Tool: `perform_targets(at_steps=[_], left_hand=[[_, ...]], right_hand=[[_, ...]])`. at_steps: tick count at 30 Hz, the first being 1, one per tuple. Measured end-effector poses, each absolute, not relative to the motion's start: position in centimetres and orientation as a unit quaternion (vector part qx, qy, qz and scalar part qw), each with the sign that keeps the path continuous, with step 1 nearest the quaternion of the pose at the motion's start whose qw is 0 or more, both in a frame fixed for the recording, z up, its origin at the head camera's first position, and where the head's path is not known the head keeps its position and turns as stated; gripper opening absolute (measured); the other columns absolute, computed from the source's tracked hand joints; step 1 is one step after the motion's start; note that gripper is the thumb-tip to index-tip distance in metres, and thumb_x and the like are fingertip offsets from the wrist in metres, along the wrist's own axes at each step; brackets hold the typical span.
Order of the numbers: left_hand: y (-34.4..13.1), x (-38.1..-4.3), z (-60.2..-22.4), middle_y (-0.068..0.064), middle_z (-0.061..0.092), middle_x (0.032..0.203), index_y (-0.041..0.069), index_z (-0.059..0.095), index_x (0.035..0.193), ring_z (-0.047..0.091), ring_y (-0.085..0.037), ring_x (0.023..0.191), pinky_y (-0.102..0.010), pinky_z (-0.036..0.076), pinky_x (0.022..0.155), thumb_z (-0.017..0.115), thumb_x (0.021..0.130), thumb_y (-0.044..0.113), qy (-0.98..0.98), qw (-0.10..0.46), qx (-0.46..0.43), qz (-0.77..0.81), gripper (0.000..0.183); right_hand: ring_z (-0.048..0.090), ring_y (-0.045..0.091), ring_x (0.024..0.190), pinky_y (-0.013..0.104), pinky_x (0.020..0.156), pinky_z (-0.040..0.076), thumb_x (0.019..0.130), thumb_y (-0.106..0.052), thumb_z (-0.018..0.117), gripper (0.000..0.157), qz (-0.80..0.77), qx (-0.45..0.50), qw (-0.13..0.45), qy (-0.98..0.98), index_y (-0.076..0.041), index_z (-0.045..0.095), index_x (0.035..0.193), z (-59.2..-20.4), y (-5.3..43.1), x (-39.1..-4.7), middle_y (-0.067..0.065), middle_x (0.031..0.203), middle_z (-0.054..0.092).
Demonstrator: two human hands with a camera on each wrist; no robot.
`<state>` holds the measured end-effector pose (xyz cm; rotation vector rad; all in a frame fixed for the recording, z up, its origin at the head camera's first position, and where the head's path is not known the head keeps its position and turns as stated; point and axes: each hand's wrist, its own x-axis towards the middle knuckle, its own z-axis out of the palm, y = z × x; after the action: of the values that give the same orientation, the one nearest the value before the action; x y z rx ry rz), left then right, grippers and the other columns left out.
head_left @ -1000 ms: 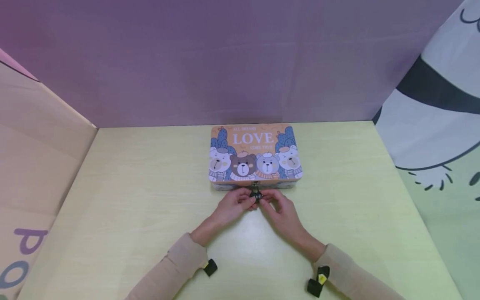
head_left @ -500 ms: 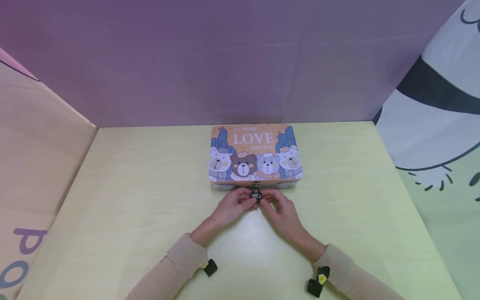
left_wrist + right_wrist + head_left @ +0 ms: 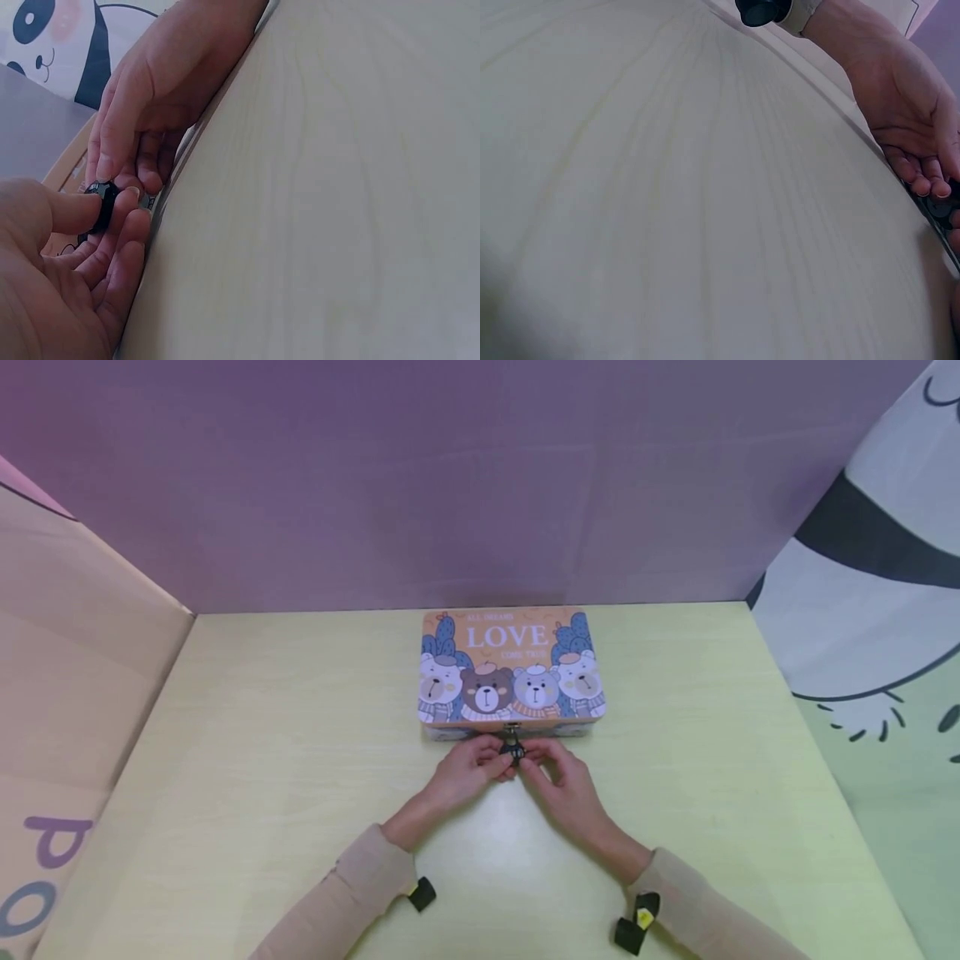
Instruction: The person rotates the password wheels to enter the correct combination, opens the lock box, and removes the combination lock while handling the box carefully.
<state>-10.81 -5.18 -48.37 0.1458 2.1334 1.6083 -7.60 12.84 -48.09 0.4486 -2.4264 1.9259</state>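
Note:
A tin box [image 3: 512, 668] printed with bears and the word LOVE lies on the table with its lid down. From the clasp [image 3: 512, 727] on its front hangs a small black padlock [image 3: 513, 752] with pale marks on its face. My left hand [image 3: 467, 770] pinches the padlock between thumb and fingers, as the left wrist view shows with the padlock [image 3: 105, 206] near its thumb. On the other side my right hand [image 3: 564, 781] holds it by thumb and forefinger, one fingertip touching its edge. Fingers cover part of the padlock; the right wrist view barely catches it.
The pale wooden table [image 3: 285, 735] extends around the box. A purple backdrop [image 3: 480, 485] rises behind it, with printed panels at left and right. A black device with a yellow mark [image 3: 636, 923] sits by the right sleeve, another black one [image 3: 422, 894] by the left.
The hands and the box stay in place. Only the pale marks on the padlock's face look different from frame to frame.

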Motion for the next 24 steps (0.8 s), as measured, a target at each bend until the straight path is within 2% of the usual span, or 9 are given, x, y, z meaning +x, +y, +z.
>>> perform_targets(at_steps=[14, 24], left_hand=[[-5.41, -10.74, -48.4, -0.007, 0.071, 0.094, 0.0, 0.061, 0.113, 0.069, -0.017, 0.087, -0.026, 0.058, 0.08, 0.064, 0.095, 0.014, 0.774, 0.232, 0.074, 0.584, 0.023], [-5.22, -10.64, -48.44, -0.001, 0.071, 0.091, 0.006, 0.064, 0.11, 0.067, -0.013, 0.083, -0.026, 0.057, 0.078, 0.065, 0.095, 0.018, 0.793, 0.22, 0.06, 0.565, 0.02]], right_hand=[[0.062, 0.024, 0.095, 0.032, 0.1, 0.05, 0.092, 0.007, 0.061, 0.023, 0.614, 0.146, 0.014, -0.775, 0.007, 0.058, 0.114, -48.15, 12.85, -7.57, 0.013, 0.101, 0.067], [0.062, 0.025, 0.096, 0.032, 0.101, 0.049, 0.092, 0.006, 0.061, 0.023, 0.619, 0.14, 0.005, -0.773, 0.007, 0.058, 0.115, -47.99, 12.83, -7.52, 0.015, 0.101, 0.066]])
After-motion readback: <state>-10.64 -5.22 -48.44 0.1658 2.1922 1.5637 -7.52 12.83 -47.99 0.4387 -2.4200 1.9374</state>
